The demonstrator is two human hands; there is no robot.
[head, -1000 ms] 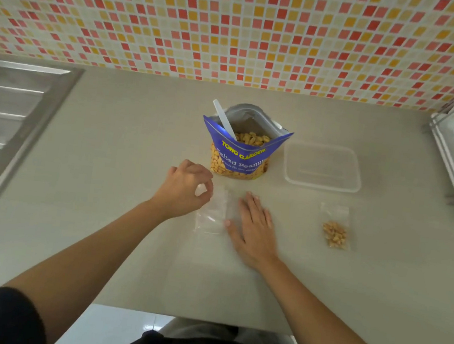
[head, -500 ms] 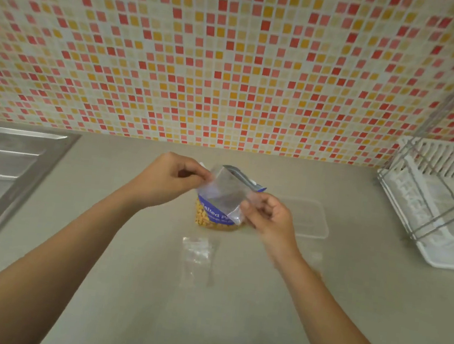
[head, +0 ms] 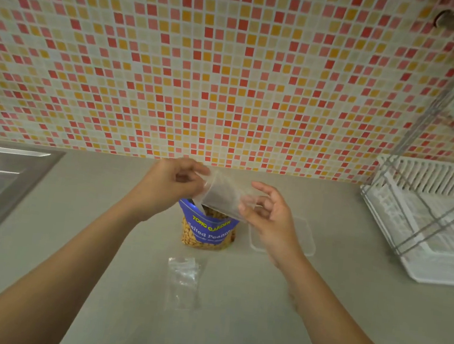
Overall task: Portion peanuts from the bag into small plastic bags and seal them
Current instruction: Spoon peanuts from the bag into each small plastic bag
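The small bag [head: 223, 197] hides the top of my peanut bag [head: 208, 229]; my right hand [head: 271, 222] covers part of the container [head: 307, 237]; the rack [head: 436, 263] runs off frame.

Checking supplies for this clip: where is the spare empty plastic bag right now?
Head view: the spare bag lies flat on the counter, centre, nearer the person than the peanut bag.

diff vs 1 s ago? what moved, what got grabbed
Both hands came up off the counter: the left hand and right hand lifted one small clear bag off the spare bags and now pinch it by opposite edges over the peanut bag. Peanut bag, spare bags and clear container stayed put.
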